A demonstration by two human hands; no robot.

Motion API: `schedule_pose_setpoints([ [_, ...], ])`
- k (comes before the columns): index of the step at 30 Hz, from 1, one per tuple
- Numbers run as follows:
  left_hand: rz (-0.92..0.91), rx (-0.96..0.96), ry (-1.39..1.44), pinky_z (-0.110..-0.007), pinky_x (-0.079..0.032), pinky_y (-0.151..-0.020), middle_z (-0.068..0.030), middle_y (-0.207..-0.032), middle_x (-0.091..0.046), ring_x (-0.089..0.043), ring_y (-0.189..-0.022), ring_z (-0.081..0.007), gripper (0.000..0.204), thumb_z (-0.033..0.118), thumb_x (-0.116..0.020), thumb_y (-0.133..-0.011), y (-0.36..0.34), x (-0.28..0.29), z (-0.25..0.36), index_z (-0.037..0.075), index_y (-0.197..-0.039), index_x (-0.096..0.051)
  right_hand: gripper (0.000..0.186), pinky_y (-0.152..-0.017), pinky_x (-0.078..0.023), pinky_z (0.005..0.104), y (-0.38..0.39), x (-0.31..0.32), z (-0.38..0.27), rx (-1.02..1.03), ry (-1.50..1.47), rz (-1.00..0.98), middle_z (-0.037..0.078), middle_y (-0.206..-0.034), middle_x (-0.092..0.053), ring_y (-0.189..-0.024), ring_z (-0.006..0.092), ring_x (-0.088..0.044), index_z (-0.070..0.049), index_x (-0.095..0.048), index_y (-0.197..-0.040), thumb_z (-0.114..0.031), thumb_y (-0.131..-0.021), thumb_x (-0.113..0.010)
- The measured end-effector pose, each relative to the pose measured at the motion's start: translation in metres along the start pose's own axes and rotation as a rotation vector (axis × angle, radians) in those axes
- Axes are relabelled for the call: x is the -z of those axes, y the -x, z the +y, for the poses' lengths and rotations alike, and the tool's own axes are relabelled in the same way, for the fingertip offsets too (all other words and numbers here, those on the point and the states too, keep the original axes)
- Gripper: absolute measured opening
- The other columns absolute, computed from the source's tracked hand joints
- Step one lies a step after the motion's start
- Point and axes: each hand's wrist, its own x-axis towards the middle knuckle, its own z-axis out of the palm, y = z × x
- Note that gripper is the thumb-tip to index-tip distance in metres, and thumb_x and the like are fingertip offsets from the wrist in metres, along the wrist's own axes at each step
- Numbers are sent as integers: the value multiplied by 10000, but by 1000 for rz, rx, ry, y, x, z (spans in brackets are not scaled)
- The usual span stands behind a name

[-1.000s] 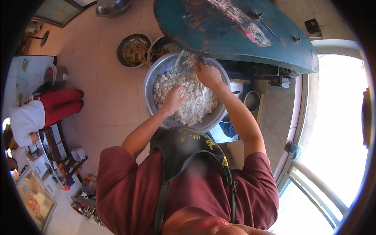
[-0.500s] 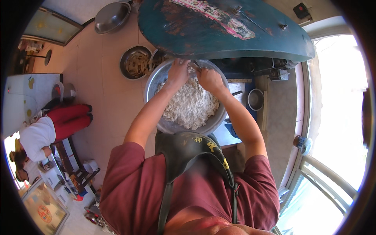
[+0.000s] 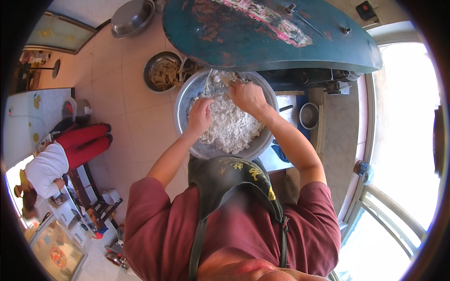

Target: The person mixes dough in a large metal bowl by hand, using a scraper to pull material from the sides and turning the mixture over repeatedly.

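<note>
In front of me stands a large metal basin (image 3: 182, 100) with a mass of crumbly, pale, floury dough (image 3: 229, 124) in it. My left hand (image 3: 200, 115) is over the dough at the basin's left side, fingers apart and nothing visible in them. Farther up on the right, my right hand (image 3: 248, 97) reaches in with its fingers curled down at the dough near the far rim. What it grips there, if anything, is hidden by the hand. Loose dough lies on the far side, below the machine's edge.
A worn blue-green machine cover (image 3: 262, 37) overhangs the basin's far side. To its left sits a metal bowl of pale strips (image 3: 161, 72); a large grey basin (image 3: 133, 18) is farther back. A small metal bowl (image 3: 308, 115) stands right. Another person (image 3: 51, 164) bends at far left.
My left hand has come back from the far rim toward me and left, away from the right hand. My right hand has shifted slightly nearer, and more dough shows at the far side.
</note>
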Motion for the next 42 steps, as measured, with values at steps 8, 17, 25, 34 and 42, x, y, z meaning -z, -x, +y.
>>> schedule_pose_setpoints([
  [8,-275,663,303,-409,-442,-943,-215,-1097,-640,-600,-1029,-386,614,502,-432,-995,-27,-43,-142,-63,-1176,-586,278,-673,-581,467,-38,-16,15,-19,148,-13,222,-869,-714,-790,373,-714,-4,-692,-970,-170,-894,-482],
  [17,-937,620,374,-420,-393,-1063,-219,-1338,-509,-470,-1280,-346,987,742,-564,-822,-66,-68,-76,-29,-1423,-428,278,-572,-581,431,-24,-25,37,-34,274,25,210,-774,-706,-671,350,-711,-15,-695,-860,-188,-902,-482],
  [25,-1012,14,-243,-461,-471,-995,-270,-1360,-459,-532,-1203,-381,1036,434,-864,-644,-19,-25,4,44,-1461,-360,394,-663,-574,494,-14,-21,-9,-2,126,-35,252,-753,-684,-735,406,-698,38,-639,-1052,-308,-992,-460],
  [34,-502,157,-241,-439,-564,-787,-161,-1145,-594,-658,-957,-345,640,96,-745,-733,5,-37,2,151,-1322,-501,316,-639,-583,468,-24,-32,-15,3,148,-60,249,-948,-694,-733,373,-708,4,-610,-1132,-206,-958,-450],
  [42,-346,69,-167,-408,-550,-817,-93,-1199,-605,-637,-1026,-303,464,59,-718,-762,-3,-21,12,102,-1208,-596,280,-689,-570,473,-12,9,-11,-47,196,-99,226,-869,-700,-780,390,-698,-31,-691,-1008,-211,-929,-492],
])
